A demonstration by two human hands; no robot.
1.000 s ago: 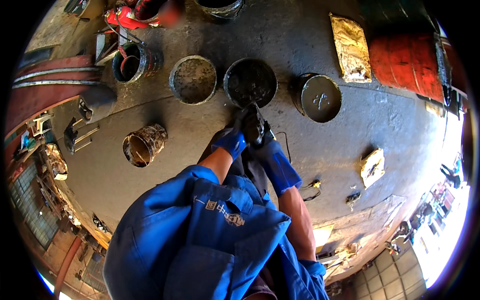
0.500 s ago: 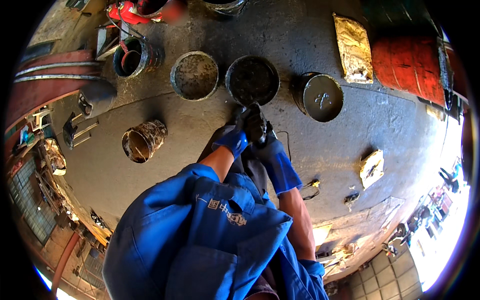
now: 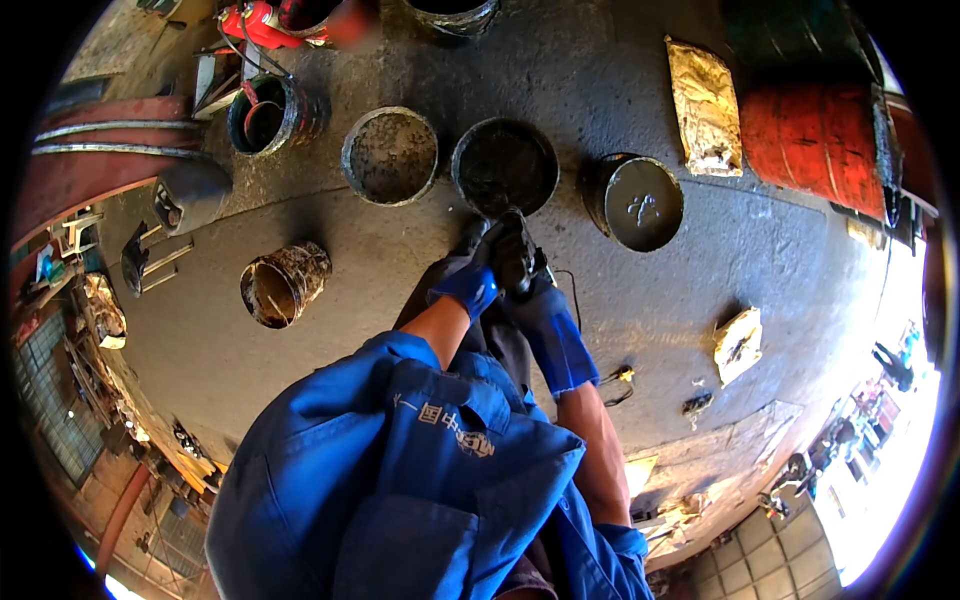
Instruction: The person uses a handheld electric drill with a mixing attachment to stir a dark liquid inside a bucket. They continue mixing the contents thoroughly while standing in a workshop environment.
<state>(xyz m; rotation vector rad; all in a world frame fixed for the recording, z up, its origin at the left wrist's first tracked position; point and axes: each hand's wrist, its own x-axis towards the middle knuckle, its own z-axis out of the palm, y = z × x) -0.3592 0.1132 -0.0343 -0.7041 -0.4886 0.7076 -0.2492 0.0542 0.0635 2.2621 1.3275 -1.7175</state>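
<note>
Gloved left hand and right hand, each grip closed around a dark tool, work on the near side of a blackened bucket; to that bucket's right stands a liquid-filled pail, to its left a crusted tub.

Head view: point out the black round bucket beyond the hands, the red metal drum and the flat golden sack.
Black round bucket [image 3: 455,168]: head view, left rim.
Red metal drum [image 3: 812,142]: head view, curved side.
Flat golden sack [image 3: 705,106]: head view, middle.
</note>
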